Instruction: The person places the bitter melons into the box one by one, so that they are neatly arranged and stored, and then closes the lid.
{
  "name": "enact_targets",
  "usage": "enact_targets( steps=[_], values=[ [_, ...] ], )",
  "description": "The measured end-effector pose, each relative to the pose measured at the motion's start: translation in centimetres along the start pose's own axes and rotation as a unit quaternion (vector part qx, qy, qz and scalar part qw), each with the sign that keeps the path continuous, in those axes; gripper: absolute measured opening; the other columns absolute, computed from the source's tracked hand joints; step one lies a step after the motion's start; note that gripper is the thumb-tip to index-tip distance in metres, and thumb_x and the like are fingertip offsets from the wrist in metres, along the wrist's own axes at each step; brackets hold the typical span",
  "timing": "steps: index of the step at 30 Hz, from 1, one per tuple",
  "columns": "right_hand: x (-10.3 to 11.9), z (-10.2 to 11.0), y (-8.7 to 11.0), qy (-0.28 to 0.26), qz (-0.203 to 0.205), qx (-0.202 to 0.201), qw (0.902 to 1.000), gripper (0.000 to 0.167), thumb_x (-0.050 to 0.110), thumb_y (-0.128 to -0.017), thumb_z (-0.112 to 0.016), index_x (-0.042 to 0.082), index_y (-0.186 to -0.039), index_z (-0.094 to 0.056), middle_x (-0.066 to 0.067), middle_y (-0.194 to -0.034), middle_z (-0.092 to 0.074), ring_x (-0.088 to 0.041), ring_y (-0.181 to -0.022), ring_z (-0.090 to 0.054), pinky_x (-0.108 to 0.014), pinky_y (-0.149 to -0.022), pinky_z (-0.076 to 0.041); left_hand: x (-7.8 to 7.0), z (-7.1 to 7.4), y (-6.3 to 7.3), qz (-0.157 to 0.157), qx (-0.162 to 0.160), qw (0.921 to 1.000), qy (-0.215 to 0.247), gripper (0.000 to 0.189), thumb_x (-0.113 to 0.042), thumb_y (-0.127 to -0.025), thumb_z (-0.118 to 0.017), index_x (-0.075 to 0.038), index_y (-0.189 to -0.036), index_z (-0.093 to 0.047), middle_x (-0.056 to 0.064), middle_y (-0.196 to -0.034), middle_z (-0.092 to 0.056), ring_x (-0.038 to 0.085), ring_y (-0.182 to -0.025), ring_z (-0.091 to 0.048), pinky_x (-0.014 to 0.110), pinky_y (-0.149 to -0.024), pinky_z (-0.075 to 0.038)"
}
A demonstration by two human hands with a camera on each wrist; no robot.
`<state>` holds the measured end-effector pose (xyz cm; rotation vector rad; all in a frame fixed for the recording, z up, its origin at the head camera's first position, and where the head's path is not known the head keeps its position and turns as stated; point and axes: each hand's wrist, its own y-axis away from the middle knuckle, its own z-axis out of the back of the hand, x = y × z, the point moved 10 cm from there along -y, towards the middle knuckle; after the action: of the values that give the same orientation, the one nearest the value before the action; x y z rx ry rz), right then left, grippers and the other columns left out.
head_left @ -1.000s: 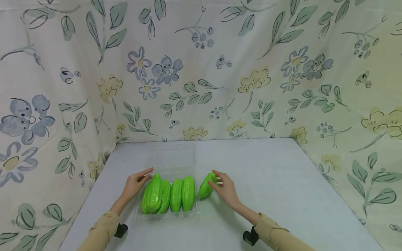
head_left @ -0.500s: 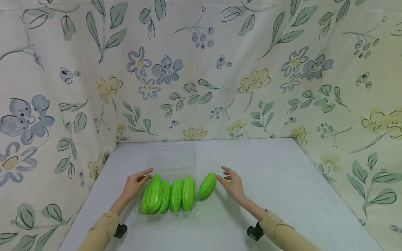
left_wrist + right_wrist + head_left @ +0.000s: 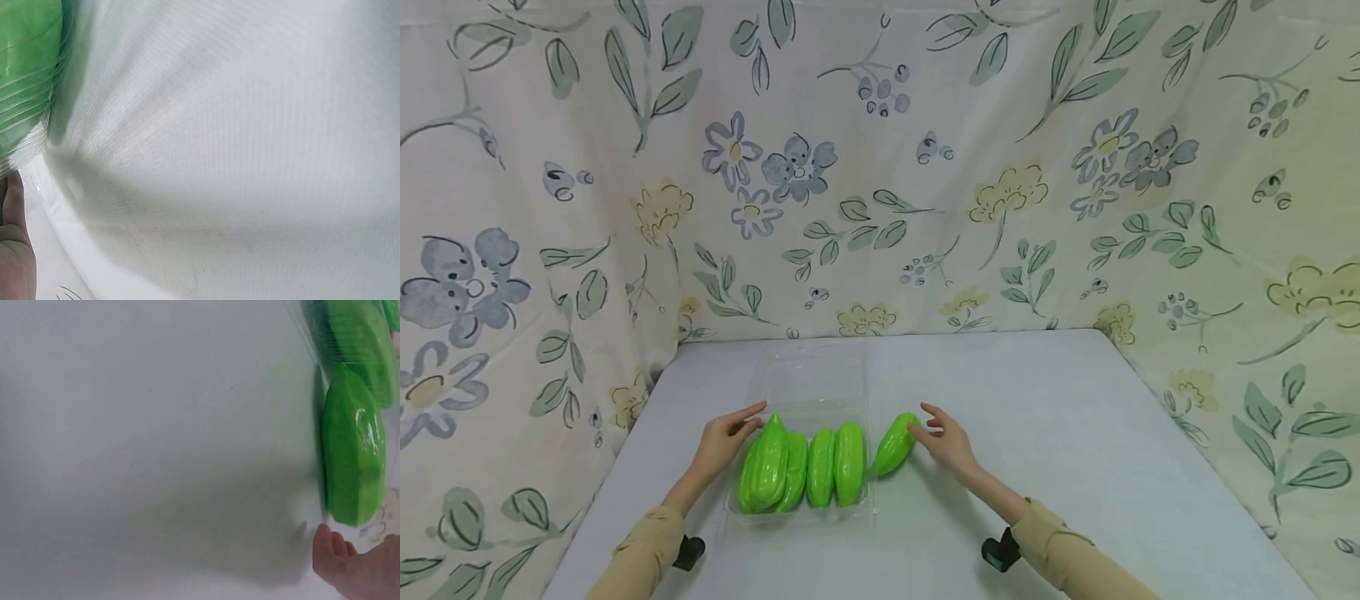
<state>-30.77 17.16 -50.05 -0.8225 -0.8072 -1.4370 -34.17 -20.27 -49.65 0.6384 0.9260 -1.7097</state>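
Note:
A clear plastic box (image 3: 797, 515) stands on the left half of the table and holds several shiny, ridged green cucumber-like vegetables (image 3: 850, 463). One of them lies across the others at the left. My left hand (image 3: 721, 435) rests at the box's far left side, index finger extended over the rim. In the left wrist view its fingers (image 3: 14, 206) are partly cut off beside the box wall. A loose green vegetable (image 3: 895, 444) lies tilted just right of the box. My right hand (image 3: 949, 446) is at its upper end, thumb and fingers spread, gripping nothing.
The box's clear lid (image 3: 811, 377) lies folded back behind it. A white cloth covers the table (image 3: 1037, 417), and a floral curtain (image 3: 880, 167) hangs behind and on both sides. Black wrist cameras (image 3: 1000, 550) sit under the sleeves.
My right hand drew back to the right from the loose green vegetable, then came back a little toward it. The left hand, the box and the vegetables stay where they were.

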Motion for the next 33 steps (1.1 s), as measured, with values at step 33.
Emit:
enact_targets(
  steps=[33],
  values=[
    [-1.0,-2.3,-1.1,-0.052,-0.036,0.011,0.9979,0.059,0.032,-0.088,-0.067,0.005,-0.137,-0.049,-0.028,-0.126,-0.053,-0.040,-0.113,-0.057,-0.037,-0.076,-0.055,0.0,0.0,0.0,0.004,0.001,1.0000,0.002,0.034,-0.016,-0.095,-0.058,-0.012,-0.129,-0.060,0.012,-0.107,-0.072,0.007,-0.093,-0.068,0.011,-0.077,-0.048]
  ],
)
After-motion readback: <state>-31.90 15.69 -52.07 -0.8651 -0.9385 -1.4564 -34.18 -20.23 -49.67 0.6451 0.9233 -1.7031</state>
